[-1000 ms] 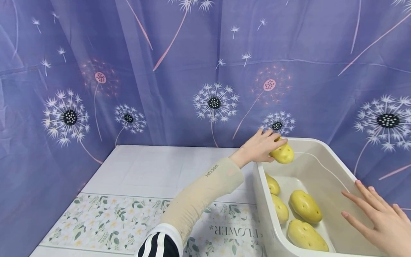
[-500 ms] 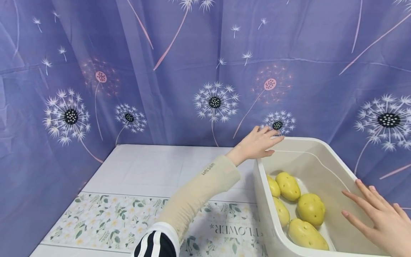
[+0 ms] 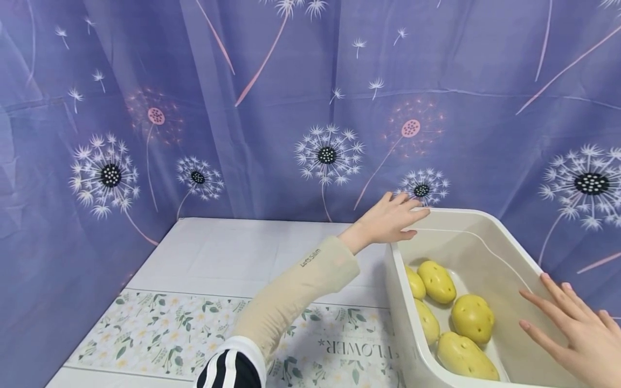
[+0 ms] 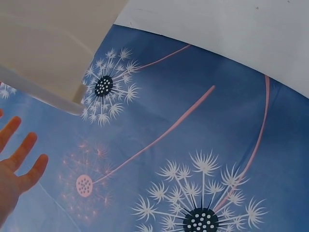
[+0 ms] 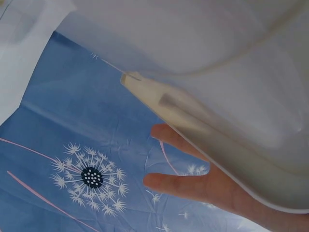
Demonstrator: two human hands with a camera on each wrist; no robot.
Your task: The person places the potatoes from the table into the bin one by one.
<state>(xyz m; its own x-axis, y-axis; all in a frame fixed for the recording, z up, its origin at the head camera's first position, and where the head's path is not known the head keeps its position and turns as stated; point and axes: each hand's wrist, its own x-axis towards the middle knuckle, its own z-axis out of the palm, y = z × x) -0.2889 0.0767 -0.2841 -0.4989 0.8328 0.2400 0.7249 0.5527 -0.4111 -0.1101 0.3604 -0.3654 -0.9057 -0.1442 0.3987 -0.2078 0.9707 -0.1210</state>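
My left hand (image 3: pixel 390 218) hangs with straight, spread fingers by the back left corner of a beige plastic bin (image 3: pixel 409 345), holding nothing. In the left wrist view this hand (image 4: pixel 18 170) shows apart from the bin (image 4: pixel 41 53). Several yellow potatoes lie inside along the left side, among them a back one (image 3: pixel 436 282), a rounder one (image 3: pixel 473 318) and a front one (image 3: pixel 467 357). My right hand (image 3: pixel 579 328) overlaps the bin's right wall, fingers spread. From the right wrist, the bin's rim partly covers that hand (image 5: pixel 212 188).
The bin stands at the right end of a white table (image 3: pixel 233 253) with a floral printed strip (image 3: pixel 179 328). A purple dandelion curtain (image 3: pixel 271 161) hangs directly behind the table and down its left side.
My left hand has let go of a potato, which has dropped into the bin near the back. Another potato there has shifted right and turned. The right hand keeps its place.
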